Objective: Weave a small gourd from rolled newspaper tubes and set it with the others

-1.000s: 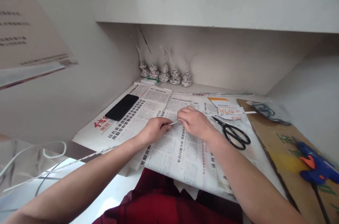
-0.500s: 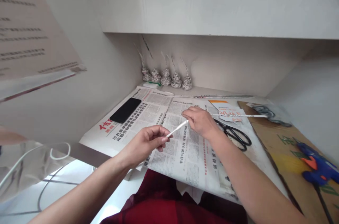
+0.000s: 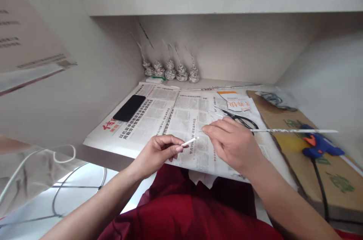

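Observation:
My left hand (image 3: 157,155) is closed, pinching a short white rolled-paper stick (image 3: 190,142) between thumb and fingers. The stick's free end points up and right. My right hand (image 3: 234,143) is closed around a long, thin rolled-paper tube (image 3: 297,131), white with dark specks, which sticks out far to the right over the cardboard. A small gap separates the right fingertips from the short stick's end. Just beyond the right hand lie black-handled scissors (image 3: 244,120), partly covered by it. Both hands are above newspaper sheets (image 3: 170,119) on the desk.
Several gourd-shaped woven paper pieces (image 3: 181,72) stand along the back wall. A black phone (image 3: 129,107) lies at left. Torn printed paper (image 3: 236,102) lies behind the scissors. Cardboard (image 3: 286,149) at right bears a blue glue gun (image 3: 320,146) and a bagged cable (image 3: 276,101).
My right hand has drawn away to the right from the short stick's end, and the long tube has shifted right with it. The left hand keeps its pinch. The camera view has shifted.

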Demonstrator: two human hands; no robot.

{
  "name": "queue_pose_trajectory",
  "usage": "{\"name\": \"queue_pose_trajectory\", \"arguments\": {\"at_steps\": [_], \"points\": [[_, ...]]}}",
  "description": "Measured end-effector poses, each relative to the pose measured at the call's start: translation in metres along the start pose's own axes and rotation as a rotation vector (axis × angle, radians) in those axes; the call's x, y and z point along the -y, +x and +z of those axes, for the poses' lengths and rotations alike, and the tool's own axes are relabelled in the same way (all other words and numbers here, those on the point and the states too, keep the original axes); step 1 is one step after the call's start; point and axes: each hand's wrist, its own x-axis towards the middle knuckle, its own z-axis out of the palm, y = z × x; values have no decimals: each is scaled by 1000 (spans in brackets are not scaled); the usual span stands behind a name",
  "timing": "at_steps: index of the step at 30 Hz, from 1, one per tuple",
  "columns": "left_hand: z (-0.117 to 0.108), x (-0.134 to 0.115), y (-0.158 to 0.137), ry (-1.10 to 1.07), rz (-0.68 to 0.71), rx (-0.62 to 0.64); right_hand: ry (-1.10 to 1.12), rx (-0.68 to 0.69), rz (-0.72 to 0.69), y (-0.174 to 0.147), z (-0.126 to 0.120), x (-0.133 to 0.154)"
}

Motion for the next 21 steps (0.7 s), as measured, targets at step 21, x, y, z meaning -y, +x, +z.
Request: {"name": "queue_pose_trajectory", "arguments": {"at_steps": [21], "points": [[16, 0, -3, 73, 18, 17, -34, 141, -69, -21, -26, 24]]}}
